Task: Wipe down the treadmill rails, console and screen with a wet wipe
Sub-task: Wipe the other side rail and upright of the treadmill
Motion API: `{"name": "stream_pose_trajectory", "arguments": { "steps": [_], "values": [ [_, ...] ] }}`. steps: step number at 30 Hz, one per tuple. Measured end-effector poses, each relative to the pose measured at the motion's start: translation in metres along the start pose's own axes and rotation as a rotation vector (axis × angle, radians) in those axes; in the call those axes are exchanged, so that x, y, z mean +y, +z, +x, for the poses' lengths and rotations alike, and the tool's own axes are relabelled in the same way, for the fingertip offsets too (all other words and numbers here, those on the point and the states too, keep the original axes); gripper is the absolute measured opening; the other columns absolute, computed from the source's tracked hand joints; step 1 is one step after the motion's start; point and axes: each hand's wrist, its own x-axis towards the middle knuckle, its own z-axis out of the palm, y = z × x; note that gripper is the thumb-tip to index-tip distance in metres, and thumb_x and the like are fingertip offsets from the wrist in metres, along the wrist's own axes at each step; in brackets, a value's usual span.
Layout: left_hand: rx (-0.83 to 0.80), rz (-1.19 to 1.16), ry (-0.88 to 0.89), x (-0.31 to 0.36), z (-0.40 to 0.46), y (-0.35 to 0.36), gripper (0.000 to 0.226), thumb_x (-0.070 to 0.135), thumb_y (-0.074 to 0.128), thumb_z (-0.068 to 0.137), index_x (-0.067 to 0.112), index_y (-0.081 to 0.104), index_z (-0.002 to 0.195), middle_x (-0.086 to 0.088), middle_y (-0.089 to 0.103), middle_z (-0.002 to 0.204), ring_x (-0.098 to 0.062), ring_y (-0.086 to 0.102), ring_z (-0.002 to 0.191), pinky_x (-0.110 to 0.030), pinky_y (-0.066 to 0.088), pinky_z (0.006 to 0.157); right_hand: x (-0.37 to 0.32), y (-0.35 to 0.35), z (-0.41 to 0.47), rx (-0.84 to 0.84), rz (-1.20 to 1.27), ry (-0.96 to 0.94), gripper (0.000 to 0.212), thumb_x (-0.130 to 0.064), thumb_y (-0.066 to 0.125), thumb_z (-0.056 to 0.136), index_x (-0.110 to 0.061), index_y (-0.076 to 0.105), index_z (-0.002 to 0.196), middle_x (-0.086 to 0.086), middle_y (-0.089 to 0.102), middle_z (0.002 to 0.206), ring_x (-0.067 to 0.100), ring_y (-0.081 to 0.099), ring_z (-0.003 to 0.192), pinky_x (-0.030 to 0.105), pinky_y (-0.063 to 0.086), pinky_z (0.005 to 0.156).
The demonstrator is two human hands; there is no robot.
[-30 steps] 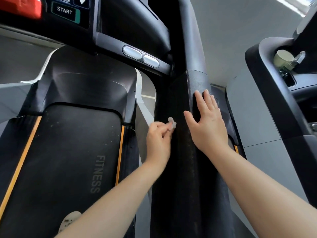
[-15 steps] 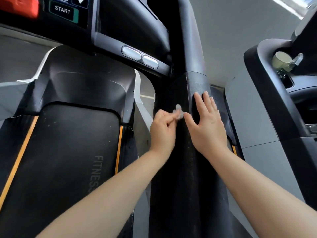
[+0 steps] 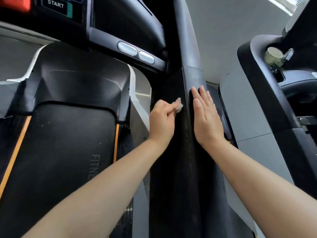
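Note:
The black padded right rail of the treadmill runs up the middle of the head view. My left hand pinches a small crumpled wet wipe and holds it against the rail's left face. My right hand lies flat with straight fingers on the rail's right face, level with the left hand. The console with its START button and dark screen sits at the top left, cut off by the frame edge.
The black belt with orange side stripes lies at left. Two silver oval pads sit on the crossbar above my hands. A neighbouring treadmill's dark frame stands at right, with a pale cup in its holder.
My left hand has slid the wipe up the rail's left face over the last second. My right hand has stayed flat on the right face, its thumb now drawn in.

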Motion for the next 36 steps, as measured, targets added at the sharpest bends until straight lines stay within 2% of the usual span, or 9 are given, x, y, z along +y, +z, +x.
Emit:
{"name": "stream_pose_trajectory", "arguments": {
  "steps": [4, 7, 9, 11, 14, 16, 22, 30, 36],
  "values": [
    [-0.034, 0.042, 0.066, -0.001, -0.081, -0.01, 0.014, -0.002, 0.056, 0.089, -0.003, 0.069, 0.094, 0.01, 0.059, 0.082, 0.008, 0.05, 0.077, -0.019, 0.048, 0.077, 0.001, 0.001, -0.001, -0.006, 0.036, 0.003, 0.063, -0.045, 0.009, 0.089, -0.032, 0.026, 0.148, -0.013, 0.012, 0.158, 0.0, 0.002, 0.144, 0.028, 0.002, 0.119],
    [-0.071, -0.019, 0.042, -0.002, -0.11, -0.012, 0.015, 0.005, 0.056, 0.091, -0.001, 0.069, 0.092, 0.021, 0.056, 0.082, 0.007, 0.058, 0.081, -0.006, 0.044, 0.084, 0.001, 0.001, -0.001, -0.008, 0.032, -0.008, 0.063, -0.045, 0.008, 0.089, -0.031, 0.026, 0.148, -0.013, 0.012, 0.158, 0.0, 0.001, 0.144, 0.027, 0.002, 0.119],
    [-0.087, 0.025, 0.034, 0.002, -0.091, -0.01, 0.017, -0.001, 0.054, 0.088, 0.002, 0.07, 0.092, 0.012, 0.058, 0.081, 0.002, 0.052, 0.074, 0.0, 0.039, 0.077, 0.001, 0.0, -0.002, -0.004, 0.032, -0.004, 0.063, -0.045, 0.008, 0.089, -0.032, 0.026, 0.148, -0.013, 0.012, 0.158, 0.0, 0.001, 0.144, 0.028, 0.002, 0.119],
    [-0.067, 0.039, 0.031, 0.003, -0.054, -0.005, 0.017, -0.002, 0.053, 0.086, -0.004, 0.069, 0.091, 0.003, 0.06, 0.077, 0.004, 0.048, 0.07, -0.001, 0.038, 0.072, 0.001, 0.0, 0.0, -0.003, 0.039, -0.002, 0.063, -0.045, 0.009, 0.089, -0.032, 0.027, 0.148, -0.013, 0.012, 0.158, 0.0, 0.002, 0.144, 0.028, 0.003, 0.119],
    [-0.016, -0.02, 0.004, 0.01, -0.013, 0.001, 0.014, -0.004, 0.058, 0.088, -0.014, 0.066, 0.094, 0.018, 0.054, 0.066, 0.014, 0.055, 0.071, -0.003, 0.041, 0.073, 0.001, 0.0, 0.0, 0.001, 0.04, -0.011, 0.06, -0.043, 0.011, 0.092, -0.031, 0.027, 0.148, -0.011, 0.013, 0.158, 0.002, 0.002, 0.145, 0.029, 0.003, 0.119],
    [-0.013, 0.007, 0.046, 0.013, -0.021, 0.0, 0.012, -0.003, 0.06, 0.087, -0.007, 0.069, 0.094, 0.021, 0.049, 0.068, 0.018, 0.053, 0.074, 0.0, 0.04, 0.074, 0.003, 0.0, -0.001, -0.003, 0.033, -0.016, 0.056, -0.041, 0.012, 0.095, -0.03, 0.027, 0.148, -0.011, 0.012, 0.158, 0.002, 0.002, 0.145, 0.029, 0.002, 0.119],
    [-0.018, 0.04, 0.144, 0.008, -0.082, -0.01, 0.017, 0.005, 0.064, 0.082, 0.006, 0.073, 0.096, 0.012, 0.059, 0.08, 0.006, 0.056, 0.077, -0.005, 0.044, 0.075, 0.002, 0.002, 0.0, -0.005, 0.027, -0.007, 0.064, -0.045, 0.009, 0.089, -0.031, 0.026, 0.148, -0.012, 0.012, 0.158, 0.001, 0.001, 0.145, 0.031, 0.003, 0.119],
    [0.062, 0.137, 0.183, 0.005, 0.015, 0.006, 0.024, -0.007, 0.058, 0.077, 0.005, 0.075, 0.09, 0.001, 0.066, 0.08, 0.004, 0.052, 0.08, -0.001, 0.039, 0.077, 0.0, 0.001, 0.0, 0.003, 0.044, 0.0, 0.061, -0.044, 0.011, 0.09, -0.033, 0.028, 0.148, -0.013, 0.013, 0.158, 0.0, 0.002, 0.144, 0.029, 0.004, 0.118],
    [-0.056, 0.085, 0.207, 0.0, -0.086, -0.014, 0.012, 0.006, 0.063, 0.086, -0.001, 0.072, 0.088, 0.01, 0.056, 0.076, 0.009, 0.056, 0.077, -0.006, 0.044, 0.077, 0.002, 0.0, 0.0, -0.012, 0.039, 0.004, 0.064, -0.045, 0.009, 0.088, -0.032, 0.026, 0.148, -0.013, 0.012, 0.158, 0.001, 0.001, 0.144, 0.029, 0.003, 0.119]
  ]
}}
